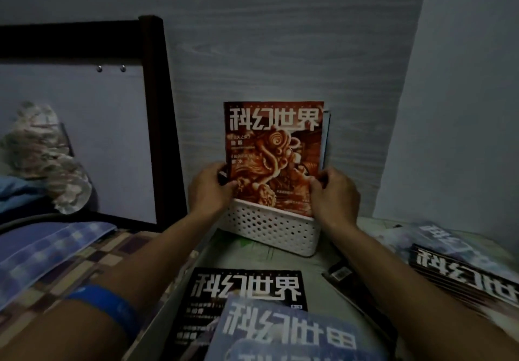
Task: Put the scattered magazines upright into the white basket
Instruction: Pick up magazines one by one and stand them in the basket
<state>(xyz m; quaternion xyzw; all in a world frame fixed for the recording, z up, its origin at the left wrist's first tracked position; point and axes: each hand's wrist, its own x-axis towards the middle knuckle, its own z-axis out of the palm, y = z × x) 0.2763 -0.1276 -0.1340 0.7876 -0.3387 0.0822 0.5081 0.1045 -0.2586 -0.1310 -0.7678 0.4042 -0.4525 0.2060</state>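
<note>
My forearms are bare to both hands; a blue wristband [112, 308] circles my left arm.

1 white basket [271, 230], 2 hands, and at least 6 magazines, some overlapping.

You faced a grey wood-grain wall [280, 51] in dim light, a dark bed frame [157, 113] at your left.

1. The red magazine [273, 147] hides its lower edge inside the white basket [271, 227].
2. Magazines behind it show only thin edges.
3. The near pale-blue magazine [289, 332] is blurred and cut off by the bottom edge.
</note>
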